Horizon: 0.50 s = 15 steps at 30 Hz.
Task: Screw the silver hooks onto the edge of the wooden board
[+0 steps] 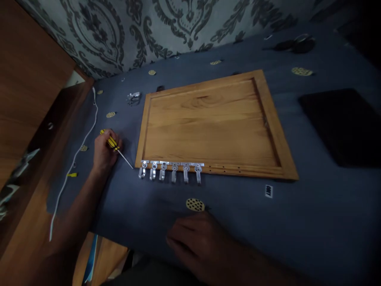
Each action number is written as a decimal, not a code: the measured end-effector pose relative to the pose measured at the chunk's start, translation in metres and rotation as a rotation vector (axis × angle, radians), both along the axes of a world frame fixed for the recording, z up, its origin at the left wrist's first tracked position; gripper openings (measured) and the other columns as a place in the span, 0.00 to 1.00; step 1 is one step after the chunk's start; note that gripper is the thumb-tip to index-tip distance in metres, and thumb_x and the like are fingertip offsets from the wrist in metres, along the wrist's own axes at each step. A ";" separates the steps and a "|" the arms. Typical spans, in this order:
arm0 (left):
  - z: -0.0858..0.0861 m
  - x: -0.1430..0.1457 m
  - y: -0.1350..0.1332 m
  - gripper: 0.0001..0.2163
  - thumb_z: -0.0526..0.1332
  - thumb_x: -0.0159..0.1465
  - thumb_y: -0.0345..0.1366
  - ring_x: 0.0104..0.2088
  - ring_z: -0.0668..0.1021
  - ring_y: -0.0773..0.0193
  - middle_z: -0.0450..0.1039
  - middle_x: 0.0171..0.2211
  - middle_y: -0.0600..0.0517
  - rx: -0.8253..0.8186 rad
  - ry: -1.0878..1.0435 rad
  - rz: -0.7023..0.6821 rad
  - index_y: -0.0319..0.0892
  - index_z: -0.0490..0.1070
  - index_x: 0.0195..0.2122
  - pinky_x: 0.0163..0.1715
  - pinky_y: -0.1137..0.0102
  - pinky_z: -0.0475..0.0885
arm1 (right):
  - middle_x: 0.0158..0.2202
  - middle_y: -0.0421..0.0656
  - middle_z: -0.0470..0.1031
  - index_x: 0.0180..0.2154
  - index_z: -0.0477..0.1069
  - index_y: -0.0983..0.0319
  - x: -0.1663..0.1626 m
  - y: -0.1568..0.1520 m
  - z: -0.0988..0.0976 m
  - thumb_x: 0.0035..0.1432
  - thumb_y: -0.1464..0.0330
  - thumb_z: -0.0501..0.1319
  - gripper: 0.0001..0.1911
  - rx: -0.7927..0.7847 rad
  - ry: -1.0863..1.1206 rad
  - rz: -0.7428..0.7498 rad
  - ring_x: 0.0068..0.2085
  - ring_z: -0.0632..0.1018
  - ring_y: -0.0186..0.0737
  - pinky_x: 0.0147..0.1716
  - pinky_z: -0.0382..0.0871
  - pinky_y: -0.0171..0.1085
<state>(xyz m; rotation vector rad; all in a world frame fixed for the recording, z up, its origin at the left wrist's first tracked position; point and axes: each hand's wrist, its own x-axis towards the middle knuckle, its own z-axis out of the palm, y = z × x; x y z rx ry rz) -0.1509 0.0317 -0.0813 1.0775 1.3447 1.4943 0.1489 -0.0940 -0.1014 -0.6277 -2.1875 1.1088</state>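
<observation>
The left grip [104, 153] holds a screwdriver [111, 142] by the board [208, 123], and the right grip [196, 242] lies flat and empty on the desk [297, 222].

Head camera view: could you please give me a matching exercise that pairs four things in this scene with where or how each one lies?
Things:
1. screwdriver
2. metal hooks
3. white cable
4. right hand

Places or states:
A. in a row along the near edge of the wooden panel
B. resting on the blue cloth, holding nothing
C. held in the left hand
D. trailing along the cloth's left side

Pairs: 1-C, 2-A, 3-D, 4-B.
</observation>
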 end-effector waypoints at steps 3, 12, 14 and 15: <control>-0.001 -0.003 0.002 0.19 0.70 0.52 0.47 0.12 0.56 0.76 0.52 0.14 0.60 -0.027 -0.050 -0.022 0.41 0.64 0.19 0.10 0.76 0.50 | 0.23 0.37 0.75 0.27 0.71 0.61 0.001 0.000 -0.001 0.69 0.72 0.57 0.15 0.000 0.028 0.009 0.24 0.74 0.33 0.27 0.62 0.35; -0.004 -0.009 0.003 0.20 0.70 0.53 0.48 0.12 0.55 0.76 0.51 0.13 0.61 -0.043 -0.076 -0.064 0.41 0.63 0.19 0.09 0.79 0.50 | 0.26 0.38 0.77 0.30 0.72 0.61 0.002 -0.001 -0.001 0.68 0.72 0.58 0.13 -0.019 -0.019 0.046 0.27 0.76 0.33 0.30 0.63 0.35; -0.005 -0.010 0.004 0.20 0.70 0.54 0.48 0.12 0.56 0.76 0.51 0.14 0.61 -0.053 -0.071 -0.064 0.41 0.62 0.20 0.09 0.79 0.50 | 0.26 0.38 0.77 0.30 0.72 0.61 0.001 -0.001 -0.002 0.69 0.72 0.57 0.13 -0.010 -0.027 0.036 0.27 0.77 0.33 0.31 0.64 0.35; -0.005 -0.010 0.005 0.20 0.69 0.54 0.48 0.12 0.56 0.76 0.51 0.14 0.61 -0.057 -0.068 -0.063 0.41 0.62 0.20 0.09 0.79 0.50 | 0.26 0.38 0.77 0.29 0.72 0.61 0.000 -0.001 -0.002 0.69 0.72 0.57 0.14 -0.004 -0.026 0.031 0.27 0.77 0.33 0.31 0.64 0.34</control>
